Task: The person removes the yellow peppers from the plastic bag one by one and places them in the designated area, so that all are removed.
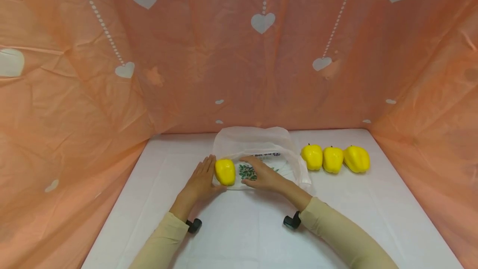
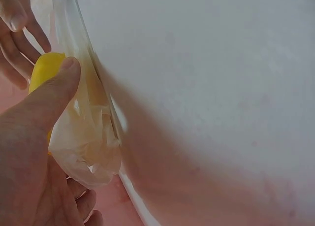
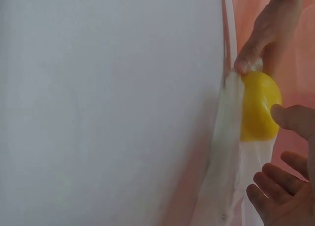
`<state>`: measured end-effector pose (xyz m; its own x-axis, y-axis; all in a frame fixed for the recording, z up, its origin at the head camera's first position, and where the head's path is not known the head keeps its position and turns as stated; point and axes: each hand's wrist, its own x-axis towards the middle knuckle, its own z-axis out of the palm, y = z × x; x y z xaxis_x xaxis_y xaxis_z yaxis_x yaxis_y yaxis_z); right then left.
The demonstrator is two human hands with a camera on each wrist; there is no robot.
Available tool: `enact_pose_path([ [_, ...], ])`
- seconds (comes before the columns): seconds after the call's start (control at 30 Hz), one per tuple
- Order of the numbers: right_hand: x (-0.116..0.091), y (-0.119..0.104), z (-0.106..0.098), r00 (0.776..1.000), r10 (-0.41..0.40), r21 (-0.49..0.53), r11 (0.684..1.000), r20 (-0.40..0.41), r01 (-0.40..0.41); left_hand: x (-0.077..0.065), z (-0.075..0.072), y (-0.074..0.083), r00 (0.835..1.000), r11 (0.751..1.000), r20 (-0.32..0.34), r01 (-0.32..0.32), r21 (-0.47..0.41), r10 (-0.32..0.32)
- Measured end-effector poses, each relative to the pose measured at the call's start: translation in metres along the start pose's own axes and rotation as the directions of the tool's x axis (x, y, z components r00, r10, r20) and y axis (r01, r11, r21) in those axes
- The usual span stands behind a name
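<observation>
A yellow bell pepper [image 1: 225,172] lies on the left end of a thin white plastic bag [image 1: 248,138] with a green leaf print. Along the pepper's left side my left hand [image 1: 201,181] rests with its fingers straight, the thumb at the pepper's near end. In the left wrist view the left thumb [image 2: 61,85] lies beside the pepper [image 2: 47,68] and over the bag's crumpled edge [image 2: 91,142]. My right hand [image 1: 264,176] hovers above the bag's print, right of the pepper. Its fingers and thumb are spread, holding nothing; the right wrist view shows a relaxed palm [image 3: 288,206].
To the right of the bag stand three more yellow bell peppers in a row: the left one [image 1: 312,157] by the bag's edge, then a middle one [image 1: 332,160] and a right one [image 1: 357,159]. A white-covered table [image 1: 239,235] lies below; orange curtains [image 1: 231,74] enclose it.
</observation>
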<state>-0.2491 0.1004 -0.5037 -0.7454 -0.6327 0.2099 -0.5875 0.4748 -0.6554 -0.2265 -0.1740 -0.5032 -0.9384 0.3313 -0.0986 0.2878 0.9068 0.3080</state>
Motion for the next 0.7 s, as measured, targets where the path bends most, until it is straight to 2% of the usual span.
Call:
enact_pose_path([
  [0.7,0.024,-0.007,0.015,0.997,0.05,-0.029,0.998,0.055,-0.048,-0.002,-0.002,0.002,1.0,1.0,-0.003,0.0,-0.005,0.0],
])
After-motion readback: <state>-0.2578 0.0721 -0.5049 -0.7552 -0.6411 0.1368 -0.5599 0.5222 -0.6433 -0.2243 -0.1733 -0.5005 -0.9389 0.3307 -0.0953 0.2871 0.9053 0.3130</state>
